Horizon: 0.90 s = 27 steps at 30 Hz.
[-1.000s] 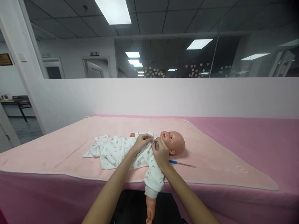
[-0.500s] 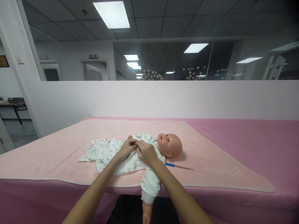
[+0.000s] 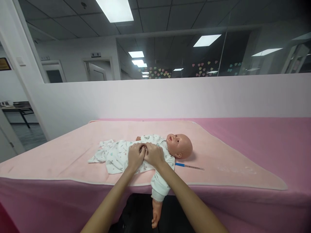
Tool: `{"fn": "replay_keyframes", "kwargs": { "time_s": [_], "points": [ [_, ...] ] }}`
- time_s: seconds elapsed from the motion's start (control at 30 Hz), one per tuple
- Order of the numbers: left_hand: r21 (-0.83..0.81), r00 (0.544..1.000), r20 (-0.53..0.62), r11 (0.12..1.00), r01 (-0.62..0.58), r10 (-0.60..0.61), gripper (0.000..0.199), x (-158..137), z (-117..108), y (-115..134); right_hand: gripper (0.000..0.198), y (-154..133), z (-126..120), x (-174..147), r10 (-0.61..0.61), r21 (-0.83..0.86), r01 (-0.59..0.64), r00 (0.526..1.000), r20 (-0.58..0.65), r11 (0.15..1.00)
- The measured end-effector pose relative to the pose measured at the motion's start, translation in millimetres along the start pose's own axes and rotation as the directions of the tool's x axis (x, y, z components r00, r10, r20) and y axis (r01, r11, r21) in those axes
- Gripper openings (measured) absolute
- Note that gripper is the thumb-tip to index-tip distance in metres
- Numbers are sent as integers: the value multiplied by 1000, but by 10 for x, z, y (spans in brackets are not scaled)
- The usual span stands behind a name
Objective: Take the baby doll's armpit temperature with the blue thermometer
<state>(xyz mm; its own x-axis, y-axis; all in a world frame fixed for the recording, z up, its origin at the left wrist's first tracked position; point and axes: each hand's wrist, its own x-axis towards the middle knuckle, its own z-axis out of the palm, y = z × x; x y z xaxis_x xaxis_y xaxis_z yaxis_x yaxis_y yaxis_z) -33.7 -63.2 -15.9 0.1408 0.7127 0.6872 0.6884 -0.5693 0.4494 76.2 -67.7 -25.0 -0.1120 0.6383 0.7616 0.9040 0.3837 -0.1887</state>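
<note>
A bright ceiling panel (image 3: pixel 115 11) shines above a white wall (image 3: pixel 155 98) topped with glass (image 3: pixel 170 53).

Smooth, faintly glossy plastic doll head (image 3: pixel 182 145), matt cloth outfit (image 3: pixel 118 158), matt fabric blanket (image 3: pixel 70 155)

A light panel (image 3: pixel 116 10) glares white against the dim ceiling (image 3: pixel 157 19), while the doll's head (image 3: pixel 181 145) casts a soft shadow.

The person's left hand (image 3: pixel 135 156) and right hand (image 3: pixel 154 154) are meeting on the patterned garment (image 3: pixel 118 156) of a doll (image 3: pixel 178 149), partly hiding their own fingertips; right of the right hand, its head (image 3: pixel 182 145) is lying, a blue-ended stick (image 3: pixel 190 167) is resting nearby, and a peach blanket (image 3: pixel 213 155) is spreading beneath
</note>
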Motion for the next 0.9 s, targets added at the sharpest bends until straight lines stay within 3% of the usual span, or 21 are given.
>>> {"fn": "replay_keyframes", "kwargs": {
  "time_s": [0.2,0.3,0.43,0.53,0.9],
  "points": [
    [24,1000,-27,1000,12,-12,25,-38,-14,28,16,6,-46,-27,-89,38,90,996,-28,995],
    [-130,998,13,990,56,-54,27,-7,-14,-15,17,18,-44,-35,-101,38,102,995,-29,994],
    [-409,988,46,900,152,-146,29,62,-1,-110,14,30,-4,-27,-85,24,86,996,-30,996],
    [-497,983,33,850,175,-183,26,101,10,-157,16,36,12,-28,-118,37,120,992,-39,992],
    [-429,981,45,884,188,-186,23,74,-15,-105,12,12,-72,-47,-195,26,196,980,-24,980]
  ]
}}
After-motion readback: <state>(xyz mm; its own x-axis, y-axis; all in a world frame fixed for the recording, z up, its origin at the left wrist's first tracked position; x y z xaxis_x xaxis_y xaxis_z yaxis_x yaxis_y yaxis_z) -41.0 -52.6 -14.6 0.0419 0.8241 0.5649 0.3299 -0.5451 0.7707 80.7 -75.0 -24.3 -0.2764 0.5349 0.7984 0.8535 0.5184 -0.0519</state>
